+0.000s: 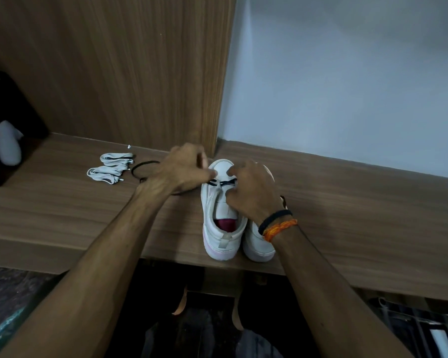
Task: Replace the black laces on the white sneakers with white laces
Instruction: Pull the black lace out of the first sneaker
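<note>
Two white sneakers stand side by side on a wooden shelf (347, 202), heels toward the person, and both hands work over them. The left sneaker (221, 223) is the one being handled; the right sneaker (258, 244) touches it on the side of the right hand and is mostly hidden under that wrist. The left hand (181, 171) has its fingers curled, and thumb and finger pinch one end of the black lace (223, 182) at the left edge of the shoe. The right hand (251, 192) lies on the tongue and its fingertips pinch the other end of the same lace — so the two hands are close together, with only a short piece of lace between them near the toe. The rest of the eyelets on this sneaker look without lace, and the dark red inside is visible just below the right hand. On the right wrist sit a black band (274, 219) and an orange thread (279, 229). Behind the left hand a loose black lace (140, 167) makes a loop on the shelf and goes partly under the hand. Farther out beyond the left hand lie two folded bundles of white laces (109, 167), near each other — well apart from the sneakers. Still farther to that side stands a dark object (0, 120), which I cannot identify.
</note>
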